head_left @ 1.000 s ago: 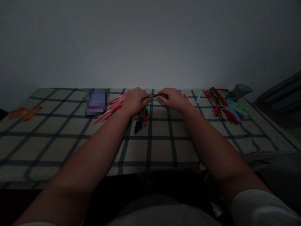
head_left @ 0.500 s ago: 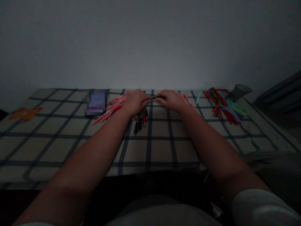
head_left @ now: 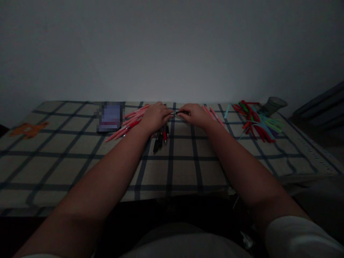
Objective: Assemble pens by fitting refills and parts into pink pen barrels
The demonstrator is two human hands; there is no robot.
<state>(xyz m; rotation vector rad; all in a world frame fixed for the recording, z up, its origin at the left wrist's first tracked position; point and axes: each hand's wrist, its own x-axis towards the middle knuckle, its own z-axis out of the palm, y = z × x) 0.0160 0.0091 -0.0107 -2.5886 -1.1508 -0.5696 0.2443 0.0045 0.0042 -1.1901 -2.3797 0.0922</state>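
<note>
A thin dark pen (head_left: 176,113) lies level between my two hands near the back of the table. The fingertips of my left hand (head_left: 157,116) are closed on its left end. On its right end, my right hand (head_left: 194,114) pinches a dark part. Several pink pens (head_left: 131,120) and a red one lie beside and partly behind my left hand. Below that hand are several black pens (head_left: 158,141) and a red-and-black pen (head_left: 165,137). Beside my right wrist rest a few pink pens (head_left: 215,114).
The table has a checked cloth (head_left: 182,172). A phone-like device (head_left: 110,116), partly pixelated, lies left; an orange cut-out (head_left: 29,129) lies far left. Red, green and blue strips (head_left: 258,123) are heaped on the right by a grey cup (head_left: 274,105). A wall stands behind.
The pen between my hands has shifted very slightly, and its silvery part shows more at the middle. Both hands have otherwise barely moved.
</note>
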